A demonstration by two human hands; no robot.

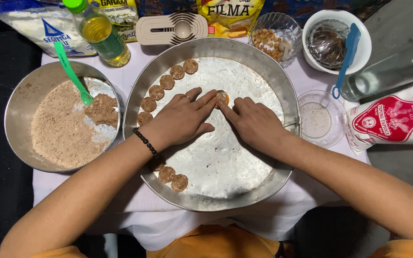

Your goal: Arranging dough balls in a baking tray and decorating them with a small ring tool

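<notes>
- The left hand [183, 119] lies palm down inside the large round metal pan [283, 95], fingers held close together and stretched toward the pan's middle; its fingertips press on the near-left edge of a small round mould [222, 97].
- The right hand [250, 120] comes in from the other side, fingers loosely gathered, its index fingertip touching the mould's right edge. Neither hand closes around anything; both only press with the fingertips.
- The mould sits flat on the pan floor, just above centre, directly between the two sets of fingertips and a little beyond them, away from the person. It is round, so it has no long axis. Both hands are equally near, each touching it.
- To the left of the left hand, a curved row of brown dough discs [167, 81] follows the pan wall; more discs [173, 178] lie near the pan's front edge, below the left wrist, which wears a dark bead bracelet [146, 142].
- Well apart, left of the pan, a metal bowl [17, 110] holds brown crumbly dough [65, 126] with a green spoon [72, 74] stuck in it.
- Beyond the pan on the white-clothed counter [135, 57] stand an oil bottle [99, 33] and a glass dish of nuts [276, 36].
</notes>
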